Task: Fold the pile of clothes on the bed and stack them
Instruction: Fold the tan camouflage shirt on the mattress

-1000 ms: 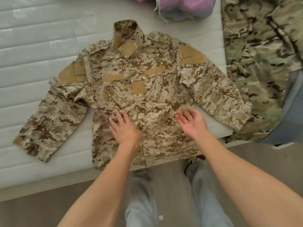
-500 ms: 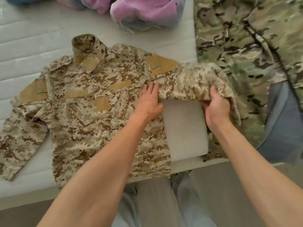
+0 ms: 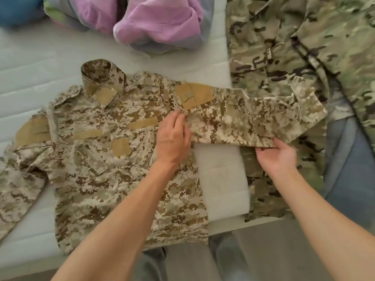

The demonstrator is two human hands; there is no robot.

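Observation:
A tan desert-camouflage jacket [image 3: 105, 159] lies face up on the white bed [image 3: 40, 63], collar toward the far side. Its right-hand sleeve [image 3: 253, 118] stretches straight out to the right, lifted a little off the mattress. My left hand [image 3: 172, 136] presses flat on the jacket's chest beside the sleeve's armpit, fingers pinching the seam there. My right hand [image 3: 276, 155] grips the lower edge of that sleeve near the cuff. The other sleeve [image 3: 18, 189] hangs down at the left edge.
A green woodland-camouflage garment [image 3: 294, 47] lies spread on the right, over a blue-grey cloth [image 3: 349, 169]. Pink and purple clothes [image 3: 160, 21] are heaped at the back, next to something blue [image 3: 18, 11]. The bed's near edge runs just below the jacket's hem.
Both hands left the jacket's lower front. The right hand took the right sleeve and pulled it out straight to the right; the left hand moved up to the armpit.

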